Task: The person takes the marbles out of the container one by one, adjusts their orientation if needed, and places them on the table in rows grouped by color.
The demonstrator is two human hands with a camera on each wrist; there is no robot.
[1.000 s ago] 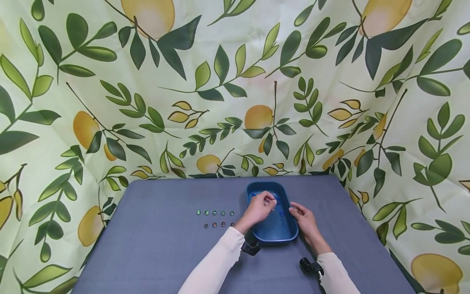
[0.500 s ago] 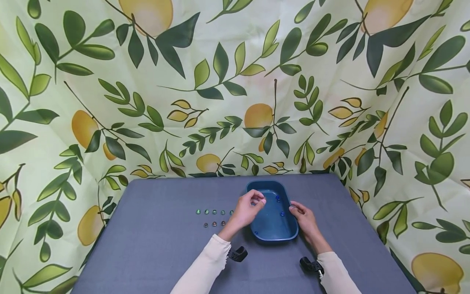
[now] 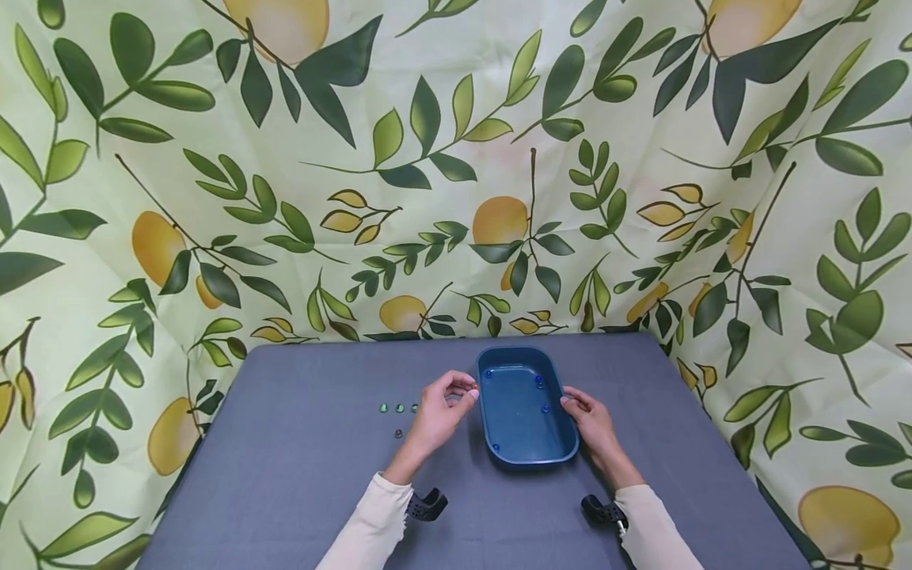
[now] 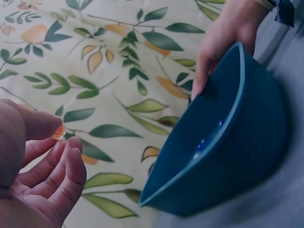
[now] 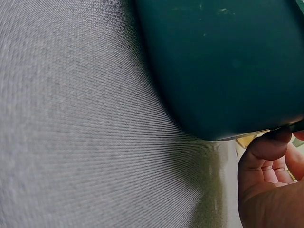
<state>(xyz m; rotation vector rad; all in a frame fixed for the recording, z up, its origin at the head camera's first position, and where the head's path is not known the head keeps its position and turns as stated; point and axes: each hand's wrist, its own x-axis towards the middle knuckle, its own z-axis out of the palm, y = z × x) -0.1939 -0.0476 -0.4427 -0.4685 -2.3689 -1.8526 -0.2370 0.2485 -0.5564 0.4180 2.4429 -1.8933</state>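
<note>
My left hand (image 3: 438,412) is just left of a blue plastic bin (image 3: 527,443), near its rim. Between thumb and fingertips it pinches a clear orange-red glass marble (image 4: 59,132). On the other side, my right hand (image 3: 597,431) grips the bin's right rim, thumb and fingers at the edge in the right wrist view. Several blue marbles (image 3: 538,381) lie spread over the bin's floor. Green glass marbles (image 3: 400,408) stand in a row on the table, the right part of the row hidden behind my left hand. A brownish marble (image 3: 398,434) sits in front of them.
The table (image 3: 299,475) has a grey cloth cover. Fabric printed with lemons and leaves (image 3: 399,237) hangs behind it and at both sides. Each wrist carries a black strap (image 3: 427,505).
My left hand has moved left, from over the bin to beside it, and now covers part of the marble rows. My right hand stays at the rim.
</note>
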